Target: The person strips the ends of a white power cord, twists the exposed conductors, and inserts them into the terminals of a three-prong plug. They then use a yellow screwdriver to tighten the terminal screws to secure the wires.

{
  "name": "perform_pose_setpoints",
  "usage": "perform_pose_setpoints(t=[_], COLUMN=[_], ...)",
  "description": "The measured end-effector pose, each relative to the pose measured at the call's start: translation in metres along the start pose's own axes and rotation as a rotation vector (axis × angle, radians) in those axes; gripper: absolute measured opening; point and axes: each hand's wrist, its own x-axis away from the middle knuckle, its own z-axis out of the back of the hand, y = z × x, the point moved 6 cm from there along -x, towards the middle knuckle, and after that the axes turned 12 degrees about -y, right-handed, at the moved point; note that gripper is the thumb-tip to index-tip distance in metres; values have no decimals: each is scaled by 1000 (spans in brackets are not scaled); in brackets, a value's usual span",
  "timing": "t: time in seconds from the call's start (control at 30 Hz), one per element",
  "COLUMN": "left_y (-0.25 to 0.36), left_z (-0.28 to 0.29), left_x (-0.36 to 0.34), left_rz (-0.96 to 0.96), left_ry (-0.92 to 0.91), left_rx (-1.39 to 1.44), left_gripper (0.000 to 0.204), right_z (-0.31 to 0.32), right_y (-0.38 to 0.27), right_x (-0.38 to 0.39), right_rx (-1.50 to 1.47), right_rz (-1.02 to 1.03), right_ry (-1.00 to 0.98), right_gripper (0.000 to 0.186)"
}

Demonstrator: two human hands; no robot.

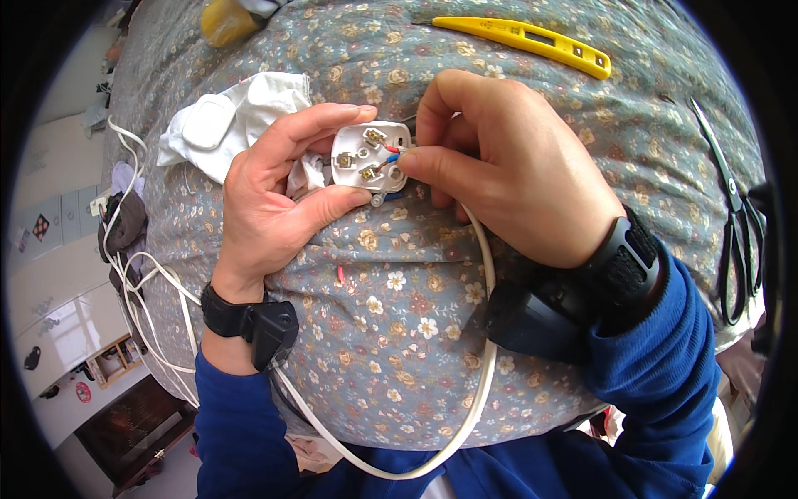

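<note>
Stretching beneath me, the flowered cloth (391, 366) carries black scissors (734, 200) by its right edge, a yellow pen-shaped tool (515, 35) toward its far edge. Above its middle, my half-curled left hand (270, 200) grips a white plug housing (363, 166); my right hand (515, 158) pinches 2 wires (391, 158).

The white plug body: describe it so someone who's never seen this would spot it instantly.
Over the flowered fabric, look just above the picture's middle. There the left hand grips the white plug body, with the right hand at its right side. Unlike the plain white square piece farther left, it shows brass-coloured terminals, a red wire and a blue wire.
</note>
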Motion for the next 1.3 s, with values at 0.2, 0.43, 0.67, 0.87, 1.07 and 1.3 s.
perform_pose_setpoints(t=[0.2, 0.43, 0.67, 0.87, 1.07, 1.3], left_y=[2, 1, 1, -1, 0, 1], left_z=[-1, 1, 2, 1, 0, 2], left_x=[1, 1, 2, 2, 0, 0], left_rz=[7, -12, 2, 25, 35, 75], left_ry=[-10, -30, -22, -6, -33, -65], left_rx=[-9, -24, 15, 67, 32, -16], left_gripper=[66, 63, 66, 66, 60, 60], right_z=[1, -1, -3, 1, 3, 0], right_y=[0, -3, -5, -17, -18, -8], right_x=[-2, -2, -5, 3, 1, -8], right_rx=[-57, -75, -97, -120, -211, -125], right_rz=[-5, 13, 37, 22, -15, -24], right_ry=[-16, -72, -44, -70, -103, -134], right_gripper=[13, 10, 7, 6, 5, 9])
